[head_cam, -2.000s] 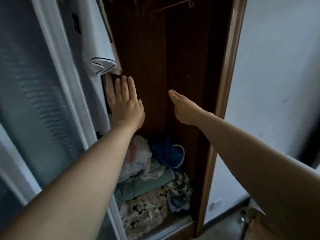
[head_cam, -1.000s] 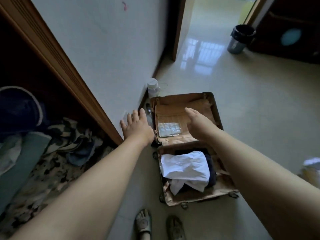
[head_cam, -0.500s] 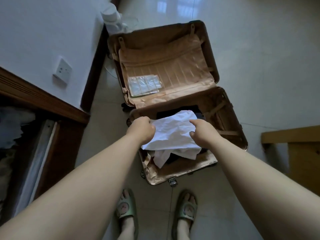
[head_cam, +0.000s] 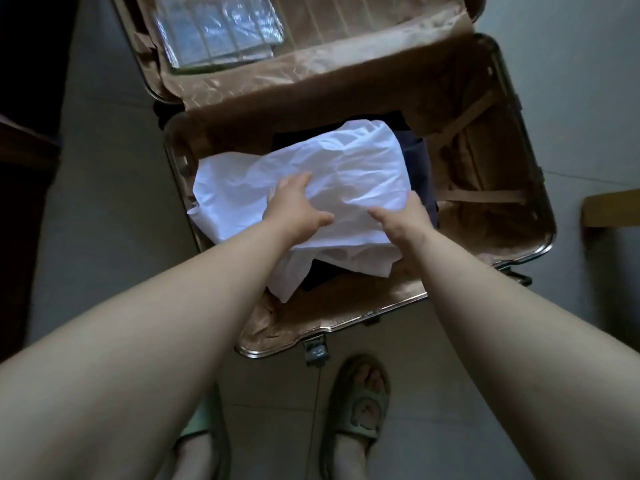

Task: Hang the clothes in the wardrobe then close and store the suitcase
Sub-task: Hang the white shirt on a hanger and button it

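Open suitcase (head_cam: 491, 168) on tiled floor (head_cam: 114, 202)

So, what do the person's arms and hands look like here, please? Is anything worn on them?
The left arm and right arm are bare, no sleeve in view. The left hand and right hand wear no gloves; I see no watch, bracelet or ring.

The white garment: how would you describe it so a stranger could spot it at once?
Find the open tan-lined suitcase on the floor, then its nearer half, in front of the sandalled feet. There the left hand and right hand touch a crumpled white garment, the only pale cloth, lying on dark clothes.
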### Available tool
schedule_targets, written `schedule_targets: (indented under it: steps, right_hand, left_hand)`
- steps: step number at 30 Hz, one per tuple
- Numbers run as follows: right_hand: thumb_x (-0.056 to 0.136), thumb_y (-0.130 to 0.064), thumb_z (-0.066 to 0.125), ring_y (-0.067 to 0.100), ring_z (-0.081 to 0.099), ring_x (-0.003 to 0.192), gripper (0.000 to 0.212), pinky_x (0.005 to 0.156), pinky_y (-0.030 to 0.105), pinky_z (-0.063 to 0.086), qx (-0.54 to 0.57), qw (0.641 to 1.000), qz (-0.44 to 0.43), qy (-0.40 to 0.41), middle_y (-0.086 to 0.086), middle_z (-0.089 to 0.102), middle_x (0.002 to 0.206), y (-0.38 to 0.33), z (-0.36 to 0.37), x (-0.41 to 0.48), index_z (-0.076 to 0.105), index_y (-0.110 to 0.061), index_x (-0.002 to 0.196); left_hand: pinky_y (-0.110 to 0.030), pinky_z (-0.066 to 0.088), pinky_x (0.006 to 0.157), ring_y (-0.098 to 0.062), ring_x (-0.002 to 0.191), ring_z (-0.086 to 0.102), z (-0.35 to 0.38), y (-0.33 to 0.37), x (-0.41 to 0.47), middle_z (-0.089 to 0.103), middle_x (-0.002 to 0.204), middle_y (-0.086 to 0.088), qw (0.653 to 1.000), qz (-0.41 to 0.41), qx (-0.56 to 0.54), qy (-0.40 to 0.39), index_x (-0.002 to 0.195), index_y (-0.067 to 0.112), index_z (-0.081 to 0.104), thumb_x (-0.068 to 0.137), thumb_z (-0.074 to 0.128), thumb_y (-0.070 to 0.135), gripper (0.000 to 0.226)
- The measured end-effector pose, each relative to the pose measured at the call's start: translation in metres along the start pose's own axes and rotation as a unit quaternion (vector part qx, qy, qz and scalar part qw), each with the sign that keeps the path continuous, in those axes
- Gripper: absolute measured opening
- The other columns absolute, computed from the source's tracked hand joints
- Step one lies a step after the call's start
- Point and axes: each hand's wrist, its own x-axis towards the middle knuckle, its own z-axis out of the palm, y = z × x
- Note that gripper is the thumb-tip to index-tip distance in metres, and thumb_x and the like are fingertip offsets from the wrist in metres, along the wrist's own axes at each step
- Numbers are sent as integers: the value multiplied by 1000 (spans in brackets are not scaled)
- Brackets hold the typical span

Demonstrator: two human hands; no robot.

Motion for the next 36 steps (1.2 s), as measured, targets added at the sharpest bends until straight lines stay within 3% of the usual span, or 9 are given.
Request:
schedule_targets:
  steps: [7,12,17,20,23,25,28,32,36]
  right_hand:
    - [82,-3,62,29,68,76,33,65,35,58,243,961,62,-115,18,69,97,-18,15,-1,62,-1,115]
    - [73,-13,60,34,67,95,38,88,41,52,239,951,42,-193,21,69,104,-56,6,-35,68,-4,110]
    - [65,-22,52,18,48,65,18,63,27,37,291,940,36,-173,-2,59,65,-103,-23,-77,69,-20,59]
    - [86,-12,45,14,56,86,36,69,23,43,237,954,29,-181,3,65,101,-127,-46,-106,70,-18,110]
    - [85,-3,46,19,49,119,54,98,32,41,137,971,-34,-191,4,53,137,-157,-75,-141,50,-16,138]
    - [85,-2,48,20,41,128,55,100,31,31,109,968,-58,-218,-1,48,140,-180,-96,-170,46,-15,139]
    - [85,-18,54,17,48,107,34,89,33,35,68,966,-83,-236,-3,58,121,-213,-127,-217,60,-12,118]
    - [71,-42,63,24,60,105,53,90,35,48,47,987,-112,-104,5,65,114,-261,-176,-268,66,-8,112]
    - [77,-47,58,35,46,124,64,96,35,43,-100,989,-96,-48,11,48,139,-284,-199,-285,51,-17,133]
  left_hand:
    - [-53,16,118,-27,149,-4,26,4,6,-11,161,-3,995,33,66,-63,148,41,-15,57,88,40,138]
    - [-26,44,86,-20,115,55,-4,22,-14,58,126,-1,992,108,-66,20,131,23,50,85,60,12,48]
    - [-26,51,82,-20,104,60,-66,43,-51,64,110,-4,983,68,-153,74,121,11,59,87,46,-1,38]
    - [-41,54,89,-24,103,64,-116,61,-79,68,106,-7,964,40,-251,77,114,12,63,79,53,4,37]
    - [-40,58,73,-28,85,68,-167,91,-119,66,89,-16,937,51,-342,45,109,2,63,70,56,8,40]
    - [-32,56,61,-23,70,67,-200,116,-151,61,80,-16,929,65,-361,37,104,1,61,72,56,3,32]
    - [-46,52,77,-31,84,63,-245,152,-200,61,87,-18,911,77,-402,44,103,6,61,69,55,7,35]
    - [-56,51,84,-38,91,63,-309,208,-270,61,99,-25,876,89,-464,96,111,-2,61,69,63,9,43]
    - [-41,49,73,-29,78,61,-337,234,-309,60,91,-19,865,110,-476,117,102,2,62,74,67,5,28]
